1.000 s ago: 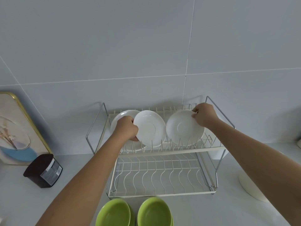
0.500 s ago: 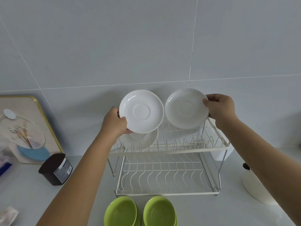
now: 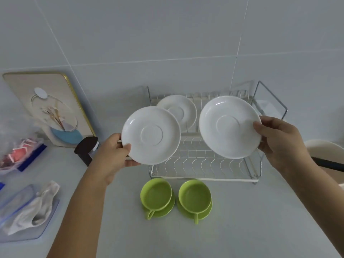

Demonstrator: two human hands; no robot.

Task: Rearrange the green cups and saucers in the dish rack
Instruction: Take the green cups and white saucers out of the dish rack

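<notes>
Two green cups, one on the left [image 3: 156, 195] and one on the right [image 3: 194, 196], each sit on a green saucer [image 3: 163, 211] on the counter in front of the two-tier wire dish rack [image 3: 204, 164]. My left hand [image 3: 113, 155] pinches the rim of a white saucer [image 3: 151, 135] held in the air before the rack. My right hand [image 3: 277, 142] grips a second white saucer [image 3: 229, 126] by its right edge. A third white saucer [image 3: 178, 110] stands in the rack's upper tier.
A dark jar [image 3: 86, 149] and a gold-framed picture [image 3: 50, 108] stand at the left by the wall. A clear tray with a cloth [image 3: 35, 207] and a bag [image 3: 16, 151] lie further left. A cream pot [image 3: 325, 155] is at the right edge.
Both hands have lifted the two white saucers out of the upper tier and drawn them toward me and lower. The view has tilted down, showing the green cups whole.
</notes>
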